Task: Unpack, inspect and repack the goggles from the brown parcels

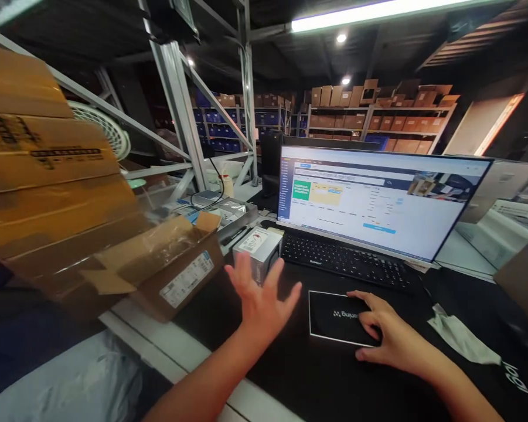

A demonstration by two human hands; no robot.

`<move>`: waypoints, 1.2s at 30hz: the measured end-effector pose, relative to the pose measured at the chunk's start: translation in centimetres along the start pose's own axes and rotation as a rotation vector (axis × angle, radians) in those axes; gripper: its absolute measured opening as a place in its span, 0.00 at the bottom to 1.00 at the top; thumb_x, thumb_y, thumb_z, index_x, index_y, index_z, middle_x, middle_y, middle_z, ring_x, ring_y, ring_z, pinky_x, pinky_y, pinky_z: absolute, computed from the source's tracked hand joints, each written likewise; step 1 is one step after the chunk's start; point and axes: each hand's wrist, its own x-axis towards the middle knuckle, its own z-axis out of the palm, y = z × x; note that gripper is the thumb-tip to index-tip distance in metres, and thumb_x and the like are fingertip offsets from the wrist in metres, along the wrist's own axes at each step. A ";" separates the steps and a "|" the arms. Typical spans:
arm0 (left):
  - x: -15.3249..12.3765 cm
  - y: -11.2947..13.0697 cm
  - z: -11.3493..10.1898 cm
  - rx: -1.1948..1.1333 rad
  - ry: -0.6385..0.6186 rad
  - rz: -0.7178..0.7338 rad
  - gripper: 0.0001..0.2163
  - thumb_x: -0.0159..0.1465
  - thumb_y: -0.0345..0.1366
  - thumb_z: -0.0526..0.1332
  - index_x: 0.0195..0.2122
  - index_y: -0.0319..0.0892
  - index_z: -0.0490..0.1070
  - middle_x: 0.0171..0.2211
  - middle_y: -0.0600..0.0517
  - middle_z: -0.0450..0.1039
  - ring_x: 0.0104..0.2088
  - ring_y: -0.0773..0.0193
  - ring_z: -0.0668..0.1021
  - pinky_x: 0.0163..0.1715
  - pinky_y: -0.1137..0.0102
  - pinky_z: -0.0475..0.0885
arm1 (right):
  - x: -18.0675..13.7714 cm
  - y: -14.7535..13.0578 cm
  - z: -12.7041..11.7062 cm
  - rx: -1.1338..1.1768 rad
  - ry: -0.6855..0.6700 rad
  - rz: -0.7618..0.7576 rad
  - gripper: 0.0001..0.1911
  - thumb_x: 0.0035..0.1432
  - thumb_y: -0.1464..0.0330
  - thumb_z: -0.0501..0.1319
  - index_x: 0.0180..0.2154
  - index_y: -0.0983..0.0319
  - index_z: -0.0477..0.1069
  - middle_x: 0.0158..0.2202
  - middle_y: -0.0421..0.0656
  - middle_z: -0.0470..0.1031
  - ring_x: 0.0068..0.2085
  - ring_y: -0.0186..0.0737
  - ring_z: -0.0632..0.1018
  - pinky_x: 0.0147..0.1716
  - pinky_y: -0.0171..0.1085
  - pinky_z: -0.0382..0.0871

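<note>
A flat black rectangle with a white outline [334,319] lies on the dark desk mat; it looks like a thin box, with white lettering ending in "aning". My right hand [384,328] grips its right end, with a finger at the far edge and the thumb by the near edge, covering part of the lettering. To its left, my left hand [261,299] is open and holds nothing, fingers spread above the mat. Just beyond those fingers stands a small grey-white box [259,245] with a label on top.
Behind the mat are a black keyboard [334,258] and a lit monitor [356,202]. An open cardboard box [180,275] with clear plastic inside stands left, near stacked large cartons [48,158]. A pale cloth or pouch [463,337] lies right. Shelves of boxes [378,120] stand far back.
</note>
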 end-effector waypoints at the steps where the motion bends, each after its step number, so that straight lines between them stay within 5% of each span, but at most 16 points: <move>1: 0.7 -0.9 0.0 0.010 0.004 -0.070 0.32 0.59 0.39 0.70 0.62 0.49 0.59 0.72 0.44 0.22 0.71 0.34 0.42 0.67 0.37 0.42 | 0.2 0.1 0.3 -0.041 -0.022 0.012 0.22 0.45 0.63 0.74 0.23 0.61 0.60 0.69 0.47 0.56 0.68 0.62 0.57 0.64 0.58 0.53; 3: 1.7 -2.9 0.1 -0.023 -0.081 -0.222 0.33 0.57 0.40 0.71 0.62 0.48 0.60 0.72 0.43 0.24 0.71 0.32 0.42 0.66 0.37 0.48 | 0.3 0.1 0.4 -0.119 -0.037 0.023 0.21 0.42 0.64 0.75 0.22 0.61 0.61 0.70 0.46 0.54 0.68 0.64 0.57 0.62 0.59 0.55; 6: 2.6 -5.5 0.6 -0.174 -0.221 -0.415 0.31 0.56 0.39 0.71 0.60 0.47 0.63 0.66 0.40 0.48 0.68 0.39 0.57 0.65 0.45 0.60 | 0.4 -0.6 0.2 -0.218 -0.027 0.012 0.22 0.41 0.65 0.75 0.21 0.62 0.61 0.68 0.47 0.58 0.66 0.62 0.60 0.59 0.56 0.59; 9: 2.8 -6.9 1.2 -0.297 -0.118 -0.516 0.28 0.55 0.39 0.71 0.56 0.46 0.66 0.55 0.45 0.64 0.60 0.48 0.68 0.63 0.52 0.63 | 0.8 -1.3 -0.1 -0.285 -0.033 0.006 0.22 0.40 0.65 0.76 0.19 0.62 0.61 0.65 0.47 0.62 0.63 0.61 0.64 0.56 0.53 0.62; 12: 2.8 -7.2 1.8 -0.533 0.101 -0.704 0.26 0.56 0.41 0.70 0.55 0.47 0.65 0.53 0.47 0.68 0.55 0.54 0.72 0.60 0.58 0.67 | 1.2 -1.6 -0.5 -0.323 -0.048 -0.005 0.22 0.39 0.64 0.76 0.18 0.62 0.63 0.62 0.49 0.65 0.59 0.60 0.67 0.53 0.53 0.63; 15: 2.9 -6.9 2.4 -0.951 0.239 -1.038 0.21 0.59 0.42 0.69 0.51 0.50 0.66 0.49 0.51 0.72 0.46 0.62 0.77 0.48 0.67 0.75 | 1.5 -1.6 -0.9 -0.344 -0.060 -0.044 0.24 0.38 0.62 0.77 0.18 0.62 0.63 0.59 0.50 0.67 0.56 0.60 0.69 0.52 0.53 0.64; 21: 2.8 -6.4 3.3 -1.316 0.070 -1.745 0.11 0.64 0.43 0.65 0.43 0.44 0.70 0.31 0.54 0.74 0.25 0.68 0.77 0.29 0.71 0.76 | 0.5 -1.8 -1.0 -0.327 -0.039 -0.055 0.24 0.43 0.60 0.75 0.19 0.62 0.61 0.57 0.51 0.65 0.58 0.60 0.67 0.54 0.56 0.63; 25: 2.4 -5.9 3.6 -1.319 -0.012 -1.854 0.11 0.66 0.42 0.63 0.44 0.41 0.70 0.31 0.51 0.76 0.26 0.64 0.78 0.28 0.67 0.77 | -2.3 -1.0 -1.3 -0.265 0.084 -0.006 0.24 0.49 0.60 0.72 0.20 0.62 0.58 0.60 0.52 0.60 0.62 0.62 0.63 0.53 0.53 0.67; 32: 1.4 -3.6 3.4 -1.347 -0.073 -1.839 0.10 0.65 0.40 0.65 0.45 0.44 0.69 0.33 0.52 0.76 0.27 0.65 0.78 0.30 0.65 0.78 | -6.6 -0.5 -2.1 -0.137 0.540 0.059 0.29 0.57 0.51 0.65 0.21 0.60 0.51 0.60 0.53 0.59 0.62 0.61 0.63 0.55 0.54 0.66; 36: 0.7 -2.1 2.9 -1.348 -0.200 -1.836 0.10 0.66 0.43 0.64 0.44 0.45 0.69 0.34 0.52 0.74 0.26 0.66 0.76 0.27 0.66 0.76 | -6.6 -2.8 -1.0 -0.157 0.454 0.086 0.28 0.56 0.51 0.66 0.21 0.60 0.53 0.59 0.53 0.60 0.62 0.62 0.63 0.55 0.54 0.66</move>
